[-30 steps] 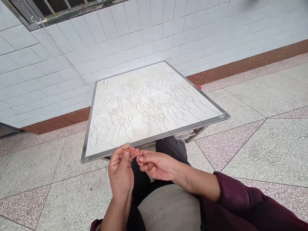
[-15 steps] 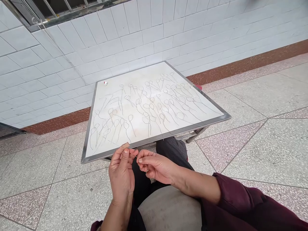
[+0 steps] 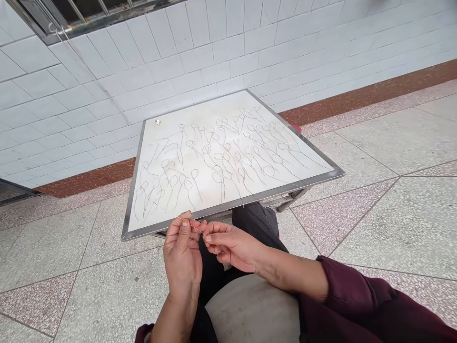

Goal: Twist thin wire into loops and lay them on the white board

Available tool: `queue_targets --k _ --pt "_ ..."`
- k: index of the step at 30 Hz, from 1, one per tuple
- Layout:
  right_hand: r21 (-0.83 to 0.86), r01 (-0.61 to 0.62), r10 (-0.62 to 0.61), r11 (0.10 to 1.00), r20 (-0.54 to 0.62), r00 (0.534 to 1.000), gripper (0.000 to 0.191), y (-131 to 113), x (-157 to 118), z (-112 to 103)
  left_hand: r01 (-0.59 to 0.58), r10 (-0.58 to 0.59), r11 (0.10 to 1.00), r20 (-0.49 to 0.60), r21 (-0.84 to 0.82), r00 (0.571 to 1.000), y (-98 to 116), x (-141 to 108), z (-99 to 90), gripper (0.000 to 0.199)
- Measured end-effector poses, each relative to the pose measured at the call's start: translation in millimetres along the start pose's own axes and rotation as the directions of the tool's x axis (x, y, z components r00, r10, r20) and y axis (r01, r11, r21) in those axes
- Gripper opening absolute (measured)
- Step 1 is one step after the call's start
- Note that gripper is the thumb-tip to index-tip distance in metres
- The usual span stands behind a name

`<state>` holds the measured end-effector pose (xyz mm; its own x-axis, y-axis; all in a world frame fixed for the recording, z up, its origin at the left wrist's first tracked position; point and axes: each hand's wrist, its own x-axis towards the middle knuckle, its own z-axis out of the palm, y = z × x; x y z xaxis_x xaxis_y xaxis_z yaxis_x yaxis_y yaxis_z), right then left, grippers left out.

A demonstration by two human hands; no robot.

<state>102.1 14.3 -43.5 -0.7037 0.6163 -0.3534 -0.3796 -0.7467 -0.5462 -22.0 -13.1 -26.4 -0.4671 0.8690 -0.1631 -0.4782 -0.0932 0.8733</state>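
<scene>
A thin wire (image 3: 195, 227) runs between my two hands, just in front of the table's near edge. My left hand (image 3: 183, 252) pinches it between thumb and forefinger; a tan bandage or tape wraps one fingertip. With thumb and fingers closed, my right hand (image 3: 224, 242) grips the wire's other stretch. On the white table (image 3: 200, 107) lie several thin wire pieces with a loop (image 3: 217, 177) at one end and a long, slightly wavy tail. A few tails reach over the front rim.
The table has a grey metal rim (image 3: 232, 205) and stands near a white tiled wall (image 3: 228, 47). A small white and red object (image 3: 157, 122) sits at its far left corner. My knee (image 3: 254, 220) is under the front edge. Speckled floor (image 3: 357, 219) surrounds the table.
My left hand has shifted very slightly right, and a bit more wire shows between the hands. The view has moved a little. The wires on the table lie as before.
</scene>
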Motion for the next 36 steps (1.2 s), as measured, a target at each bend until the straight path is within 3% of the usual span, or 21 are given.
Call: queue_targets --k 6,17,26,36 --pt "0.028 0.010 -0.012 1.000 0.064 0.998 0.025 0 -2 -1 -0.008 0.008 1.000 -0.018 0.015 1.000 -1 -1 -0.3 0.029" --pt "0.217 -0.226 0.190 0.950 0.175 0.966 0.025 -4 2 -9 -0.043 0.043 0.999 0.033 -0.005 0.999 -1 -1 0.5 0.028" --pt "0.099 -0.101 0.094 0.990 0.073 0.993 0.030 -4 -2 -2 -0.058 0.057 0.998 0.053 0.012 0.997 0 -3 1.7 0.024" --pt "-0.121 0.090 -0.092 0.989 -0.012 0.996 0.033 10 5 -4 -0.032 0.037 0.998 -0.083 0.057 0.996 0 -3 0.4 0.028"
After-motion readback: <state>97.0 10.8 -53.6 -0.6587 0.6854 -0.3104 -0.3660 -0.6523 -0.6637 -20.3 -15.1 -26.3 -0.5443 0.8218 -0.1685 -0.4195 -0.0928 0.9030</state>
